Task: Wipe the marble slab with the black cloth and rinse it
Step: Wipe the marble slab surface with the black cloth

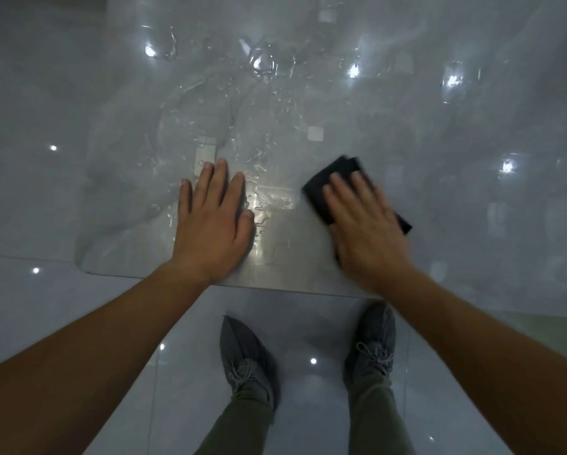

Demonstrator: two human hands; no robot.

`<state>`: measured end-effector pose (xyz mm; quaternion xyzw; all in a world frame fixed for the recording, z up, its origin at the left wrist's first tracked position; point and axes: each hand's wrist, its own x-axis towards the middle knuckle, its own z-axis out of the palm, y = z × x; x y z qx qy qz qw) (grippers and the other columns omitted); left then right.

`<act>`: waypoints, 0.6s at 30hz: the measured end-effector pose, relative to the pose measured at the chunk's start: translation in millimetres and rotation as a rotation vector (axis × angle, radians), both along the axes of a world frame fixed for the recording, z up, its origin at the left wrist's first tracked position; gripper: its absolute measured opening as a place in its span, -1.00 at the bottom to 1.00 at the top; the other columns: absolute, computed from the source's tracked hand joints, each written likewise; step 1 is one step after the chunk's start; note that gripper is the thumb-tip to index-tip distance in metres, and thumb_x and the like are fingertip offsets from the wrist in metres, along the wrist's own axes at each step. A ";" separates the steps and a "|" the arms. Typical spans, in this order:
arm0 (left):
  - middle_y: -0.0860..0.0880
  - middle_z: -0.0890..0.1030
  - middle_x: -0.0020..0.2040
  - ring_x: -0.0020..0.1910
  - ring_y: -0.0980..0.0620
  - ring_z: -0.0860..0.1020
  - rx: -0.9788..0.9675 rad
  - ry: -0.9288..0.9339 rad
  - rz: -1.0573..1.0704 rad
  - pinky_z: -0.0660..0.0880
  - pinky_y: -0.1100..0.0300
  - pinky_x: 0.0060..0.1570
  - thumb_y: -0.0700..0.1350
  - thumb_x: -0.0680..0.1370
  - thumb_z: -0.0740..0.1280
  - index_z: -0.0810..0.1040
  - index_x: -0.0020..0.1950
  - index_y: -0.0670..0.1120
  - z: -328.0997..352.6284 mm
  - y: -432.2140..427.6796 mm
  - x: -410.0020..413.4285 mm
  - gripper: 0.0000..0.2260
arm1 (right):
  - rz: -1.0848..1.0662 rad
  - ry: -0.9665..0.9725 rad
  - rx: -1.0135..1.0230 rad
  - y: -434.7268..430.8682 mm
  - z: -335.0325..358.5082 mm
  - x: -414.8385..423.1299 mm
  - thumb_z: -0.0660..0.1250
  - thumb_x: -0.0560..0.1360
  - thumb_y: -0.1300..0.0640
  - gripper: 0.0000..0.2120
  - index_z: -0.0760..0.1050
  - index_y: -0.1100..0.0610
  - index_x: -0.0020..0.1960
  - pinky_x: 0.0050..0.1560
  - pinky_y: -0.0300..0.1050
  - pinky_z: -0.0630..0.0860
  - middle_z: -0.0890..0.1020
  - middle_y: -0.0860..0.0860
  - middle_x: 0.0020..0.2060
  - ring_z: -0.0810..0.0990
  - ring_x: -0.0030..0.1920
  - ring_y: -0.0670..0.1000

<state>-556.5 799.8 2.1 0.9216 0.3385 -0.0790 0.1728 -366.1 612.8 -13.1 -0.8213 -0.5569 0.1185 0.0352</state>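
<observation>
Wiping step in hand; rinse judged outstanding. Left hand (214,221) lies flat, fingers straight, palm pressed to the wet, glossy pale-grey marble slab (292,257) by its near edge, holding nothing. Right hand (364,224), somewhat blurred, appears flat, fingers extended atop the folded black cloth (338,174), pressing it down further right along that edge. Next move calls for sweeping the cloth through the pooled water (209,110) beyond.
</observation>
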 end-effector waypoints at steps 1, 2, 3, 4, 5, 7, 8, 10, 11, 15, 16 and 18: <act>-0.14 -0.01 0.65 0.63 -0.12 -0.10 0.001 0.003 -0.006 -0.14 -0.22 0.55 0.13 0.62 -0.07 0.12 0.62 -0.09 -1.1 0.2 -0.6 -0.41 | -0.095 0.003 -0.013 -3.0 1.4 18.3 0.08 0.63 0.02 -0.44 0.16 0.15 0.60 0.58 0.23 0.05 0.20 0.11 0.60 0.07 0.61 0.19; -0.14 -0.02 0.65 0.63 -0.12 -0.11 0.003 0.004 -0.010 -0.15 -0.22 0.55 0.13 0.62 -0.07 0.11 0.62 -0.09 -2.1 0.2 -1.3 -0.40 | -0.187 0.014 -0.030 -3.0 3.4 33.2 0.03 0.64 0.00 -0.43 0.12 0.14 0.61 0.59 0.22 0.01 0.16 0.10 0.61 0.03 0.62 0.18; -0.14 -0.03 0.65 0.63 -0.11 -0.12 0.005 0.003 -0.013 -0.15 -0.22 0.55 0.13 0.62 -0.07 0.10 0.63 -0.09 -2.9 0.4 -1.9 -0.40 | -0.264 0.021 -0.042 0.0 4.7 42.4 -0.01 0.65 -0.02 -0.43 0.08 0.13 0.62 0.60 0.20 -0.03 0.11 0.09 0.63 -0.01 0.63 0.16; -0.14 -0.04 0.65 0.63 -0.11 -0.13 0.007 0.001 -0.014 -0.16 -0.22 0.55 0.13 0.63 -0.07 0.09 0.63 -0.08 -3.7 0.7 -2.3 -0.41 | -0.321 0.023 -0.040 5.4 4.7 45.3 -0.04 0.66 -0.03 -0.43 0.05 0.12 0.63 0.60 0.19 -0.06 0.07 0.07 0.63 -0.05 0.63 0.15; -0.14 -0.04 0.65 0.63 -0.11 -0.13 0.010 0.001 -0.016 -0.16 -0.22 0.55 0.12 0.63 -0.07 0.08 0.63 -0.08 -4.2 1.1 -2.7 -0.41 | -0.364 0.025 -0.030 12.5 4.4 42.8 -0.04 0.66 -0.02 -0.43 0.03 0.12 0.64 0.60 0.18 -0.09 0.05 0.07 0.64 -0.07 0.63 0.14; -0.13 -0.04 0.66 0.63 -0.10 -0.13 0.009 -0.002 -0.014 -0.17 -0.21 0.55 0.11 0.63 -0.08 0.07 0.63 -0.07 -4.6 1.5 -3.3 -0.42 | -0.413 0.032 -0.009 26.7 4.6 25.5 -0.02 0.66 0.01 -0.43 0.03 0.14 0.64 0.60 0.19 -0.10 0.03 0.08 0.64 -0.09 0.63 0.16; -0.13 -0.03 0.65 0.63 -0.09 -0.12 0.007 -0.006 -0.011 -0.17 -0.20 0.56 0.10 0.63 -0.08 0.08 0.63 -0.07 -4.4 1.6 -3.5 -0.42 | -0.401 0.029 -0.006 32.1 4.7 13.1 0.01 0.66 0.02 -0.43 0.04 0.14 0.63 0.60 0.21 -0.08 0.05 0.09 0.64 -0.08 0.63 0.17; -0.13 0.03 0.65 0.63 -0.10 -0.06 0.013 -0.026 -0.003 -0.11 -0.21 0.55 0.09 0.63 -0.06 0.15 0.61 -0.07 -3.7 2.6 -3.3 -0.44 | -0.285 0.016 -0.017 38.0 5.7 -19.2 0.07 0.65 0.03 -0.43 0.09 0.15 0.62 0.59 0.25 -0.02 0.09 0.10 0.63 -0.04 0.63 0.20; -0.14 0.08 0.64 0.63 -0.11 -0.01 0.020 -0.040 0.002 -0.07 -0.21 0.55 0.07 0.63 -0.05 0.20 0.59 -0.07 -2.9 3.5 -3.0 -0.46 | -0.192 0.019 -0.025 38.6 6.0 -37.2 0.07 0.65 0.02 -0.43 0.10 0.15 0.62 0.58 0.27 0.01 0.10 0.10 0.63 -0.04 0.63 0.20; -0.14 0.25 0.58 0.57 -0.14 0.17 0.047 -0.074 -0.005 0.09 -0.17 0.46 0.03 0.62 0.04 0.36 0.48 -0.06 0.7 13.1 -2.5 -0.54 | 0.075 0.046 -0.044 41.6 5.8 -62.1 0.03 0.67 -0.02 -0.45 0.10 0.10 0.62 0.58 0.26 0.01 0.11 0.06 0.63 -0.04 0.63 0.16; -0.14 0.28 0.56 0.55 -0.14 0.19 0.051 -0.080 -0.014 0.11 -0.15 0.43 0.02 0.61 0.06 0.38 0.46 -0.05 1.4 16.3 -2.7 -0.56 | 0.076 0.034 -0.038 48.5 5.1 -48.5 0.03 0.65 -0.02 -0.45 0.14 0.11 0.61 0.58 0.26 0.04 0.15 0.07 0.62 0.02 0.63 0.17; -0.13 0.30 0.54 0.51 -0.14 0.22 0.046 -0.092 -0.032 0.11 -0.11 0.39 0.01 0.59 0.10 0.40 0.42 -0.02 1.2 23.4 -3.9 -0.59 | -0.019 0.013 -0.021 72.3 2.1 -9.0 0.05 0.62 0.00 -0.43 0.20 0.15 0.59 0.56 0.27 0.08 0.23 0.11 0.59 0.11 0.60 0.23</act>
